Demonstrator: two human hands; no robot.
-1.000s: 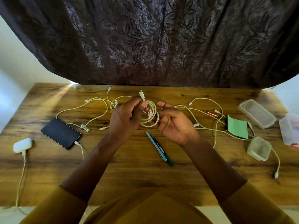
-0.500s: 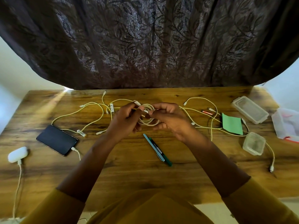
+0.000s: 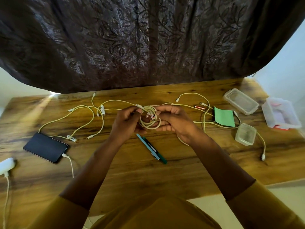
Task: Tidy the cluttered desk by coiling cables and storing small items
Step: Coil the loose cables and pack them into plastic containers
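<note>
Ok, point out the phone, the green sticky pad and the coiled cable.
phone [image 3: 45, 147], head view, middle of its dark screen
green sticky pad [image 3: 224, 116], head view, centre of its top sheet
coiled cable [image 3: 150, 126], head view, lower loops

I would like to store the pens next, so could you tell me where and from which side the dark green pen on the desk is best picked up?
Pinch the dark green pen near its lower right end, coming from above and the right. It lies flat and slanted, and the light blue pen lies tight against its left side, so only the right flank is free.
</note>
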